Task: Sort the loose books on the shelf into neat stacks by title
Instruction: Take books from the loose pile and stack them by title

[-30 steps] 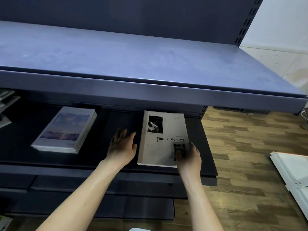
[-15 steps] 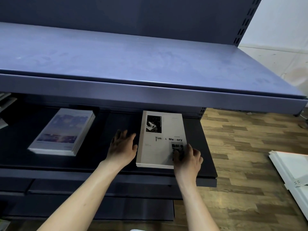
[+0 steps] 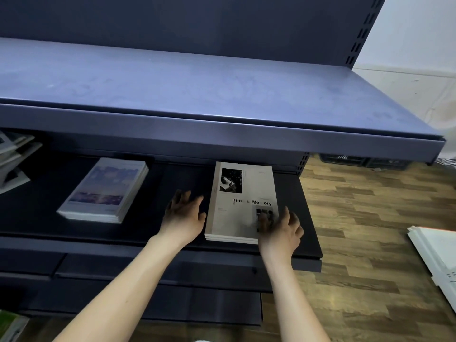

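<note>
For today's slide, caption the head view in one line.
Both hands, left hand and right hand, flank the beige book stack on the dark shelf.

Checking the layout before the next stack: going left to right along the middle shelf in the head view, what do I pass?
Loose books at the far left edge → purple-cover stack → left hand → Time & Memory stack → right hand, at that stack's near right corner.

Top shelf [image 3: 197, 90] softly lit; lower shelf [image 3: 158, 193] in deep shadow; hands motion-blurred; wide-angle bending at edges.
</note>
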